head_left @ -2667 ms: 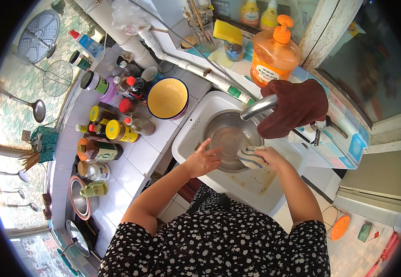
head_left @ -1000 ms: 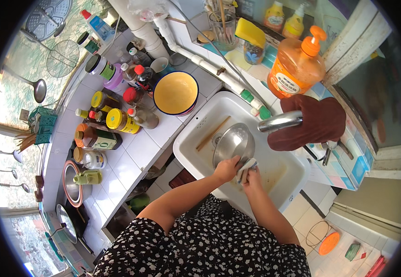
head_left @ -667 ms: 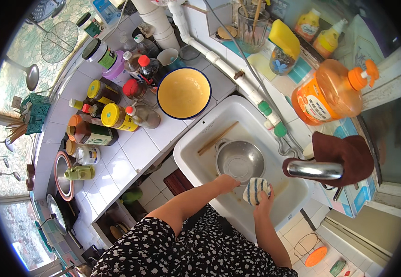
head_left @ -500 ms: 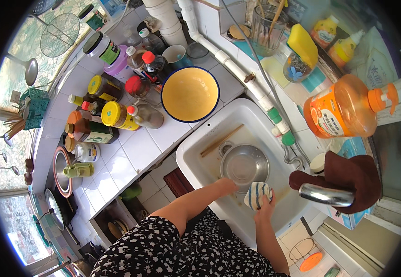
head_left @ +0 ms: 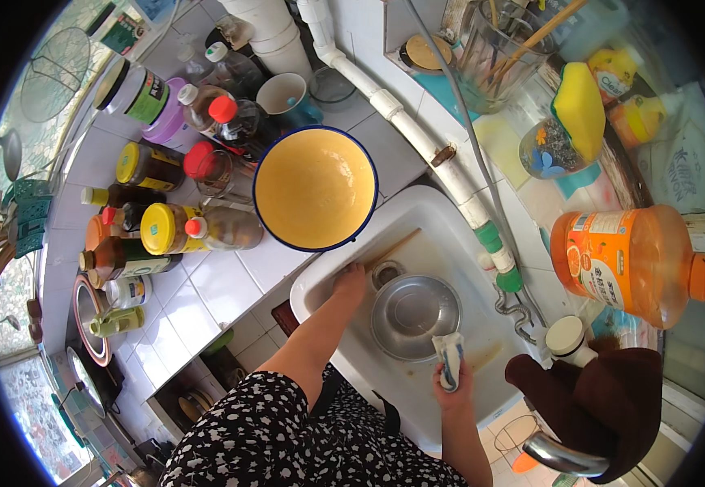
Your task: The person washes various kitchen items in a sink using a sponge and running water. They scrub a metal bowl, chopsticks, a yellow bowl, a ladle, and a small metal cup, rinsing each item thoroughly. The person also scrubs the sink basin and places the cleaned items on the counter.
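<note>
My right hand [head_left: 454,391] is closed around a white, dark-striped sponge [head_left: 450,362] at the near right side of a metal bowl [head_left: 416,316]. The bowl sits in the white sink [head_left: 313,280], its hollow facing up. Along the sink's left side, my left hand [head_left: 351,282] reaches down to the near end of the wooden chopsticks [head_left: 403,244]. Its fingers are mostly hidden behind the back of the hand, so a grip on the chopsticks cannot be made out. A round drain [head_left: 386,274] lies between chopsticks and bowl.
A yellow enamel basin [head_left: 316,188] with a blue rim stands on the tiled counter [head_left: 247,272] by several bottles and jars. To the right are an orange soap bottle [head_left: 632,264], a yellow sponge [head_left: 578,114] and a metal faucet [head_left: 563,456] under a brown cloth [head_left: 604,406].
My left hand has left the bowl's near edge and moved up and left to the chopsticks. In my right hand the sponge has turned edge-on. The view has shifted.
</note>
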### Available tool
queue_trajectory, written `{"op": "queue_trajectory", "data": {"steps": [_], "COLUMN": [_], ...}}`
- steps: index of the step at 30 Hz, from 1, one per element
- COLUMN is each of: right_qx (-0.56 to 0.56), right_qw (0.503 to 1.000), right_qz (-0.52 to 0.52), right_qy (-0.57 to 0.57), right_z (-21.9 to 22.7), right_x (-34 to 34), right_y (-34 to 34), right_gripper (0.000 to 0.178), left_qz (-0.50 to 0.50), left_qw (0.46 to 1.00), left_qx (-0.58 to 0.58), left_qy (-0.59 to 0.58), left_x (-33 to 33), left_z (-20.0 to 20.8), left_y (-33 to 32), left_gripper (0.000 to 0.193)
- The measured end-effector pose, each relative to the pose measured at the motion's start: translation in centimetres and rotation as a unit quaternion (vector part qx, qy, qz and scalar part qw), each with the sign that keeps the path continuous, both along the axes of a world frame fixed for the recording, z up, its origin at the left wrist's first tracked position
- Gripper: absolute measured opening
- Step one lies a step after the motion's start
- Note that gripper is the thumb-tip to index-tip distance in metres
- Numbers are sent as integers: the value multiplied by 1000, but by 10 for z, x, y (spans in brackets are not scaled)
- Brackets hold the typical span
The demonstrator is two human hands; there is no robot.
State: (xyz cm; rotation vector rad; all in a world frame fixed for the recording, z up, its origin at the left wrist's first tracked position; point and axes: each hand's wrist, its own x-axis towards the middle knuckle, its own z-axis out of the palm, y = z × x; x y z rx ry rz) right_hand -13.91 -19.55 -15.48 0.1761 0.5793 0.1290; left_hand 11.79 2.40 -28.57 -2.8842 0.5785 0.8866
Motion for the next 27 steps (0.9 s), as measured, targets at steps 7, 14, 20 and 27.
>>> {"op": "queue_trajectory", "data": {"steps": [7,14,20,27], "right_qx": [-62,-79,-134,-196], "right_qw": [983,988,986,980], "right_qz": [-89,-86,-88,-10], "right_qy": [145,106,52,18], "right_z": [54,55,45,80], "right_x": [45,55,51,62], "right_y": [33,34,27,41], "right_gripper": [38,42,42,40], "left_qz": [12,63,137,215], "left_qw": [998,991,949,789], "left_qx": [30,-55,-237,-435], "left_qy": [47,106,154,377], "left_x": [16,13,-18,-85], "left_z": [10,73,144,276], "left_y": [-16,-14,13,-3], "left_gripper": [33,29,30,21]}}
